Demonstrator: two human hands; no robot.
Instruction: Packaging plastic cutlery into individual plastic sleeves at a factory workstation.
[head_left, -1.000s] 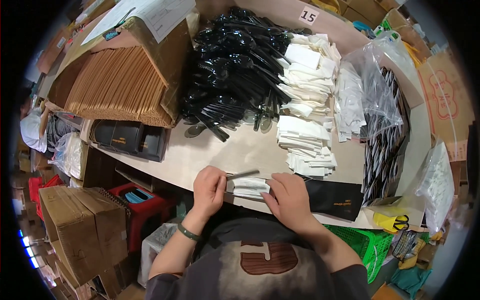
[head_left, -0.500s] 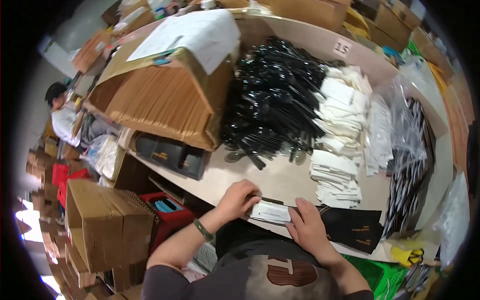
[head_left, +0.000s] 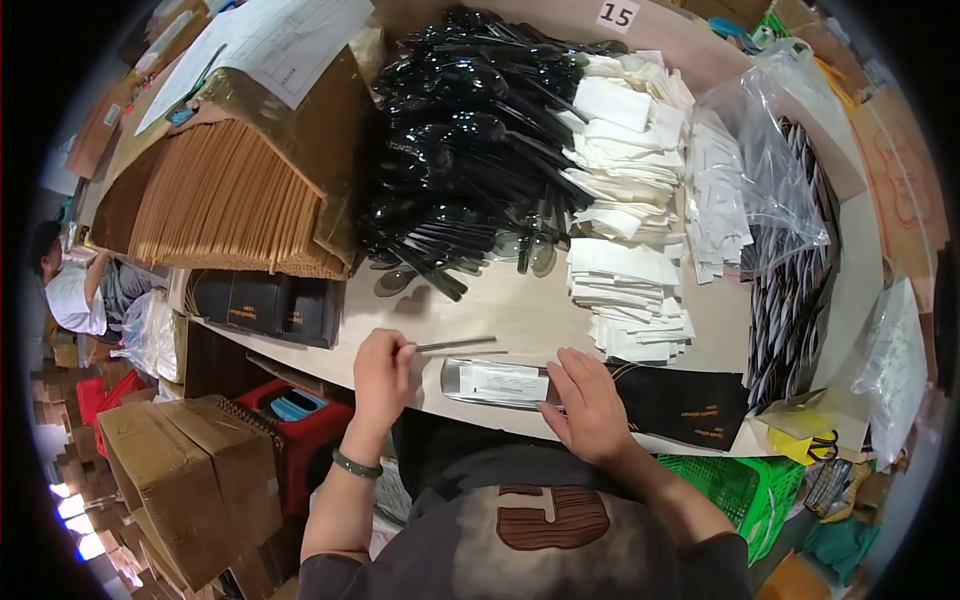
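Observation:
My left hand [head_left: 383, 375] is closed round one end of a thin dark stick-like piece [head_left: 458, 344], which points right above the table's front edge; its exact kind I cannot make out. Under the far end of that piece lies a flat clear-and-dark packet [head_left: 495, 382] with a white printed slip on it. My right hand [head_left: 590, 405] rests with fingers stretched out at the packet's right end. Just beyond this hand, a black paper sleeve [head_left: 690, 405] with gold print lies along the table edge.
Behind the packet are a heap of black plastic spoons [head_left: 470, 130] and stacked white folded napkins [head_left: 625, 270]. A carton of brown sleeves [head_left: 230, 200] stands left, above a black box [head_left: 265, 305]. Dark sleeves [head_left: 785, 280] line the right side. A green basket [head_left: 760, 490] sits below the edge.
My left hand has drawn away from the packet to the left, with the thin dark piece in its fingers. My right hand stays by the packet's right end. The view has shifted.

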